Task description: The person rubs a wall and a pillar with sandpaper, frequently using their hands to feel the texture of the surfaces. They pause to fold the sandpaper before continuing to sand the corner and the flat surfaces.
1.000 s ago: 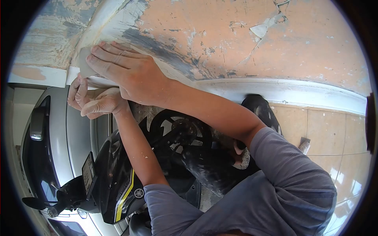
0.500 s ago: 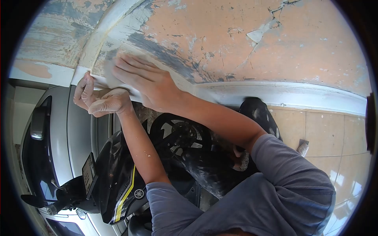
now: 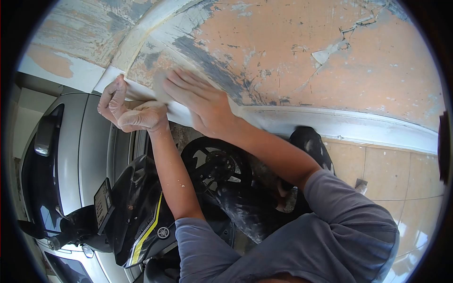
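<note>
My left hand [image 3: 134,106] is dusty with pale powder, palm toward me, its fingers loosely bent and apart with nothing in them. One fingertip is at the white edge of the wall's corner strip [image 3: 113,74]. Beside it, my right hand [image 3: 203,99] lies flat against the lower wall, fingers stretched and smeared by motion. Under those fingers shows a pale grey piece like sandpaper [image 3: 163,87], blurred and partly hidden. The wall [image 3: 283,52] has peach paint with grey and white scraped patches and a crack at the upper right.
A black motorcycle [image 3: 141,212] with a yellow stripe stands close below my left arm. Left of it is a silver car [image 3: 94,141]. A white ledge [image 3: 349,122] runs along the wall's foot. On the tiled floor [image 3: 387,172] lies a small scraper-like piece [image 3: 361,185].
The view has shifted, so the wall and both hands appear further right. My right hand keeps rubbing at the lower wall with the pale piece; my left hand stays by the corner.
</note>
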Tool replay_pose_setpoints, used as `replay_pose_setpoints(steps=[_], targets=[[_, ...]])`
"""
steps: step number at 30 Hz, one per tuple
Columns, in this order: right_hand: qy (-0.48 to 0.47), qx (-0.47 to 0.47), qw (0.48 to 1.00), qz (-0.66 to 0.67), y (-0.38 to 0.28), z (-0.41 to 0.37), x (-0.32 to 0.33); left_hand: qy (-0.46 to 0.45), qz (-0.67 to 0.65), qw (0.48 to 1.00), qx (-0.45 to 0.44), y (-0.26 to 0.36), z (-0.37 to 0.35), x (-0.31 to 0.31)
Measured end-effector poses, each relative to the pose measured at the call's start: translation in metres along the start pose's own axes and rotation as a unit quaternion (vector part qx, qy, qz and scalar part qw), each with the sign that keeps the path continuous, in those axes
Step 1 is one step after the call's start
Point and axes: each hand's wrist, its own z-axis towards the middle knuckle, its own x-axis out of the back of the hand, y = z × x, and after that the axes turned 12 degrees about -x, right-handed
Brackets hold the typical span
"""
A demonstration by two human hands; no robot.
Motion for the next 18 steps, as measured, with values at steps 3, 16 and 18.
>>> replay_pose_setpoints(steps=[3,16,18], targets=[[-0.060,-0.059,0.996,-0.037,0.011,-0.070,0.020,-0.001,0.005,1.000,-0.005,0.000,0.003,-0.001],[-0.031,-0.027,0.998,-0.046,0.011,-0.061,0.016,-0.019,-0.013,1.000,0.001,0.001,0.003,0.000],[-0.043,-0.065,0.995,-0.059,0.011,-0.079,0.019,-0.008,-0.012,1.000,0.003,0.003,0.003,-0.003]])
